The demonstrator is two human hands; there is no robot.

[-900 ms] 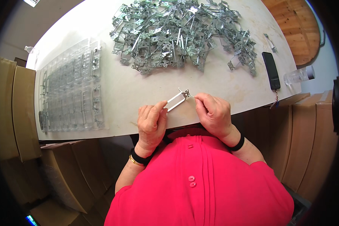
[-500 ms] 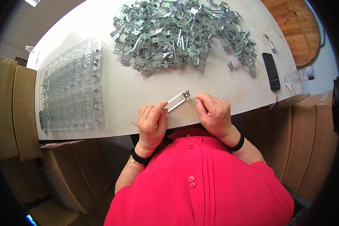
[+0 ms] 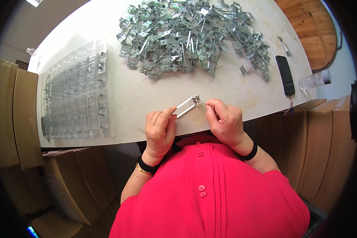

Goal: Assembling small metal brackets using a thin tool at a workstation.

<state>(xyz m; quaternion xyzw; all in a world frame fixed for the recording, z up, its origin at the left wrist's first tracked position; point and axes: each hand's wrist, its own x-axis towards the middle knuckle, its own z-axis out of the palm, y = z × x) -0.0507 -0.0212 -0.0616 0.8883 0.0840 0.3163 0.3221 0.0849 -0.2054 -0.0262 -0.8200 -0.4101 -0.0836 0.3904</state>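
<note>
Between my two hands, just above the table's near edge, is a metal bracket (image 3: 191, 104) with two long parallel arms and a small plate at its far end. My left hand (image 3: 159, 127) pinches the near ends of the arms between thumb and fingers. At the plate end, my right hand (image 3: 225, 119) is closed in a pinch on a thin metal pin (image 3: 203, 102) that touches the plate; most of the pin is hidden by the fingers. Beyond my hands lies a big heap of similar metal brackets (image 3: 178, 43).
Clear plastic trays (image 3: 75, 95) with metal parts in compartments lie on the white table (image 3: 139, 95) at left. A black phone (image 3: 285, 75), a clear bottle (image 3: 314, 80) and a loose bracket (image 3: 284, 46) lie at right. Cardboard boxes (image 3: 317, 146) flank the table.
My right hand has shifted very slightly at the plate end of the bracket. My left hand and the bracket stay in place.
</note>
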